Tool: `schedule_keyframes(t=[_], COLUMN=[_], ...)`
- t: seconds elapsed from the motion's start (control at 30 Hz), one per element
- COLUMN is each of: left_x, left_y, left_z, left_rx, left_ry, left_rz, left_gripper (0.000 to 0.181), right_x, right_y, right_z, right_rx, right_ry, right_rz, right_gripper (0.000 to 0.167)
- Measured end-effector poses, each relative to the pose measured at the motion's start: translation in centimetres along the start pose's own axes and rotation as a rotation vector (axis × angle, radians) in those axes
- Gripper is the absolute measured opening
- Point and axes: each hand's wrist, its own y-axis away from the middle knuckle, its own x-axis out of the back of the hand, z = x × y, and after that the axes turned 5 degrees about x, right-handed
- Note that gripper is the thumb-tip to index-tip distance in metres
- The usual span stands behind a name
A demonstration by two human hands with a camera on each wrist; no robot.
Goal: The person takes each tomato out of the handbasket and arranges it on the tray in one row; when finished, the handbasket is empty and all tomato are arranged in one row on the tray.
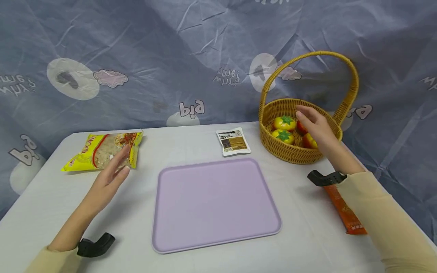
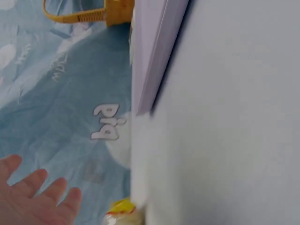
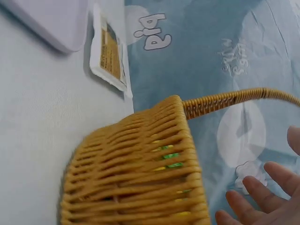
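From here I'm watching a wicker basket (image 1: 285,152) standing upright, holding yellow and red fruit (image 1: 282,137); a yellow bag (image 1: 105,147) is lying across the counter (image 1: 184,148).

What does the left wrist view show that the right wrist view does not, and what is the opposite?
Only the left wrist view shows the left hand and a part of the yellow bag.

Only the right wrist view shows the right hand, the packet's brown label and green and yellow patches through the weave.

Both show parts of the purple tray, the wicker basket with its handle, the white table and the printed blue cloth.
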Motion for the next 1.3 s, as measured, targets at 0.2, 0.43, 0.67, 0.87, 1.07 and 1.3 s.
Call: schedule_keyframes(t=[0.2,0.43,0.67,0.87,1.07,1.3], left_x=[-2.1,-3.1,-3.2,-3.3,-3.3,-3.4], left_y=[0.6,1.5,1.7,1.9,1.9,1.9], left_z=[-2.0,-3.4,-3.3,-3.5,-3.7,-3.7], left_rx=[0.132,0.136,0.115,0.083,0.071,0.077], left_ry=[0.208,0.007,-0.062,-0.102,-0.133,-0.136], left_rz=[-0.150,-0.404,-0.481,-0.496,-0.496,-0.491], left_gripper=[0.051,0.075,0.095,0.099,0.098,0.099], right_x=[-0.8,-0.8,-0.8,-1.1,-1.3,-1.6], right_y=[-0.6,-1.0,-1.4,-2.0,-2.4,-2.3], right_z=[2.0,2.5,2.7,2.8,2.9,3.0], right_rx=[-0.118,-0.191,-0.215,-0.215,-0.183,-0.147], right_ry=[-0.223,-0.159,-0.010,0.089,0.196,0.242], right_rz=[0.014,-0.073,-0.241,-0.375,-0.465,-0.419], right_gripper=[0.065,0.054,0.058,0.062,0.060,0.059])
